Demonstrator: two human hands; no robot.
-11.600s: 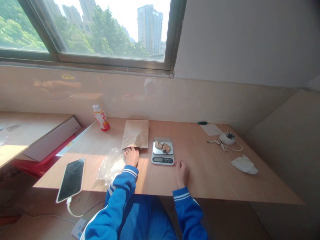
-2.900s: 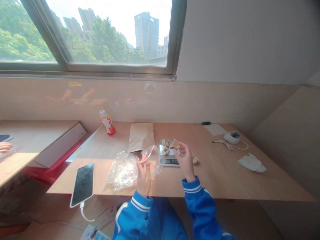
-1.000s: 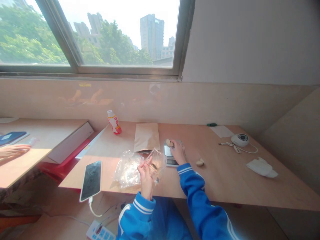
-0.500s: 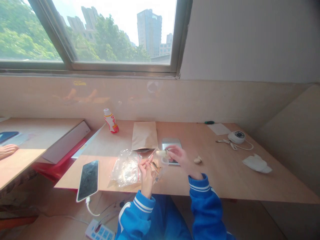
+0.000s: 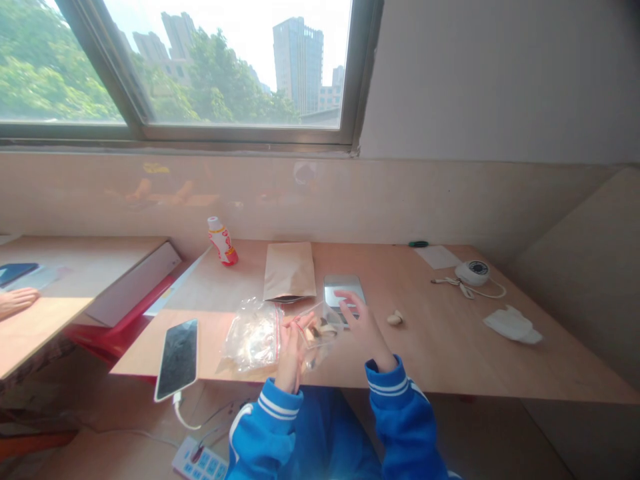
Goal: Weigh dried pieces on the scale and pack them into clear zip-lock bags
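My left hand (image 5: 291, 348) grips a small clear zip bag (image 5: 324, 339) by its red-striped edge. Inside the bag lie several pale and dark pieces, too small to name. Just right of the bag, my right hand (image 5: 361, 320) has its fingers apart and holds nothing, over the front part of a silver flat device (image 5: 342, 287). A larger clear plastic bag (image 5: 251, 339) rests on the table left of my left hand. Behind it lies a brown paper pouch (image 5: 289, 270), its dark opening facing me. A small beige object (image 5: 395, 319) sits to the right.
On the table (image 5: 450, 360) are a phone (image 5: 178, 360) on a cable at the left front edge, a bottle (image 5: 223, 241), a white round fan (image 5: 473, 272) and a crumpled tissue (image 5: 513, 327). Another person's hand (image 5: 19, 301) rests on the neighbouring table.
My right hand has let go of a pale ring-like piece, which now lies in the small bag, and its fingers have spread. The small bag has shifted slightly right.
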